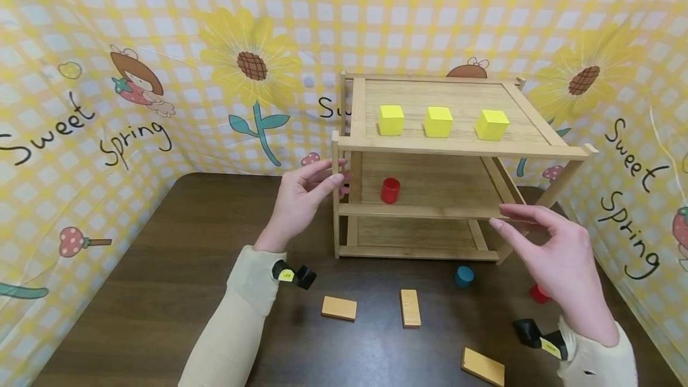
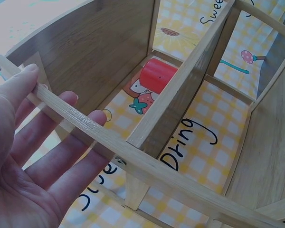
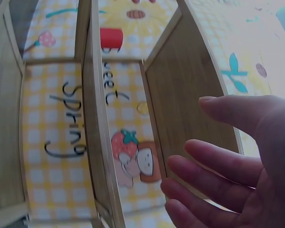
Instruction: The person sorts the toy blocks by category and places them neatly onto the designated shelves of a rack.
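Observation:
A three-tier wooden shelf (image 1: 430,147) stands on the table. At its front left post (image 1: 335,196), my left hand (image 1: 298,202) holds on, thumb on one side and fingers behind, as the left wrist view also shows. My right hand (image 1: 567,258) hovers in front of the shelf's right side with fingers extended and nothing between them. Three yellow cubes, left (image 1: 390,120), middle (image 1: 438,122) and right (image 1: 491,125), sit in a row on the top board. On the middle board is a red cylinder (image 1: 390,191), also seen in the left wrist view (image 2: 157,76).
A blue cylinder (image 1: 464,276) lies before the shelf, and another red cylinder (image 1: 539,294) is partly hidden by my right hand. Three wooden blocks, left (image 1: 339,309), middle (image 1: 410,309) and right (image 1: 483,367), rest on the dark table (image 1: 145,291). Patterned cloth (image 1: 177,34) surrounds it.

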Available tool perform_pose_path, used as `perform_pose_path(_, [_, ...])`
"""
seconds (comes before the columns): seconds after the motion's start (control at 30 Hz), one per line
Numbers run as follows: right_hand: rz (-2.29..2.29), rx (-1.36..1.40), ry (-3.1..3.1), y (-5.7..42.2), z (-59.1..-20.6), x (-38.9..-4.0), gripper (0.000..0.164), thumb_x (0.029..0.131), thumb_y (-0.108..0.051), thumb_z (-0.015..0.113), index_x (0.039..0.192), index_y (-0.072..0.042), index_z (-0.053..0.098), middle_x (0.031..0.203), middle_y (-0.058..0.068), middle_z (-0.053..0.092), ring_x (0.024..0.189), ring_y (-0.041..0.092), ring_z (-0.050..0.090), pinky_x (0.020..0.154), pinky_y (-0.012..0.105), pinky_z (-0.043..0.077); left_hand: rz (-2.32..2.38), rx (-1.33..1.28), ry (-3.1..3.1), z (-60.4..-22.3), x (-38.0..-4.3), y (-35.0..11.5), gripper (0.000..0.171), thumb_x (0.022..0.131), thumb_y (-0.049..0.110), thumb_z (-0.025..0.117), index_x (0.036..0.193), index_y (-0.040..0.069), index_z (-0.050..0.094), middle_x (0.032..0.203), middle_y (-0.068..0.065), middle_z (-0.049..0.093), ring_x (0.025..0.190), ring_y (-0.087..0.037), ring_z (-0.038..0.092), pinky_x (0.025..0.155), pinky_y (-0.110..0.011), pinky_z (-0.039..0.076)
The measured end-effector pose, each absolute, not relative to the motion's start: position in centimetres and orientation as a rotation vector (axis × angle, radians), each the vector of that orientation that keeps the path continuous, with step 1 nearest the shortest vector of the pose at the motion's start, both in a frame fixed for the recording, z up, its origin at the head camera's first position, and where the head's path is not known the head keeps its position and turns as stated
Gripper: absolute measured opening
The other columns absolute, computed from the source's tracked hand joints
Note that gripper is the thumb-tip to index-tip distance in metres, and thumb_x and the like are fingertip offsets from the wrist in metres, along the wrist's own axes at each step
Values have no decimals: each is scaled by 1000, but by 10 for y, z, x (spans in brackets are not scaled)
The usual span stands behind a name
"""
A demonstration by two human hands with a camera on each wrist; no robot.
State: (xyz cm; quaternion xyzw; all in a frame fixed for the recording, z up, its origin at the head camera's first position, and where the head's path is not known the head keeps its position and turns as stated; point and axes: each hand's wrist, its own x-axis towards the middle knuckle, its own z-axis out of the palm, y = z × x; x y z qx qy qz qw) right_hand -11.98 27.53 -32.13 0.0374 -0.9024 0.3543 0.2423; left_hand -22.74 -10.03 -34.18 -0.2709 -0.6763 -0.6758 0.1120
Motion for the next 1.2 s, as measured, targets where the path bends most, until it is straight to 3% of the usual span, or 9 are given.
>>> perform_pose_path(0.13, [957,52,-2519,289,-321,-117,31,90,-39,80,114,-20,77,102,-2,76,82,-5,66,68,11,45,-1971,-792,-1992,-342,-227,-100,28,100,6,66,127,-1,69,119,-15,72,98,-26,74,83,-37,59])
perform_pose_path(0.33, [890,-22,-2623,310,-323,-116,41,91,-47,76,120,-18,77,106,5,76,81,-16,60,68,14,44,-1964,-800,-1989,-342,-229,-101,28,100,7,66,127,-1,69,119,-23,69,97,-28,74,82,-38,59])
perform_pose_path(0.53, [821,-28,-2707,326,-330,-116,47,93,-49,74,120,-11,76,103,11,76,76,-16,58,64,17,44,-1956,-783,-2006,-342,-228,-101,29,100,7,67,127,-1,68,118,-16,72,93,-30,74,80,-36,60])
perform_pose_path(0.67, [758,3,-2738,335,-335,-117,44,93,-48,75,116,-11,77,97,8,77,79,2,68,65,23,46,-1970,-783,-2005,-342,-227,-101,29,100,7,67,128,-1,68,117,-13,73,94,-33,74,81,-37,60])
perform_pose_path(0.83, [727,-3,-2784,343,-344,-121,49,94,-47,73,118,-4,75,97,12,77,89,37,72,69,47,51,-1982,-783,-2000,-342,-226,-101,29,100,9,67,127,0,69,115,-11,74,97,-43,71,82,-39,59])
perform_pose_path(1.2, [781,-53,-2982,364,-368,-134,73,93,-56,69,131,6,63,119,27,68,112,54,59,79,62,48,-1975,-773,-2014,-342,-226,-101,29,101,10,67,128,1,69,116,-11,73,100,-43,70,83,-38,59])
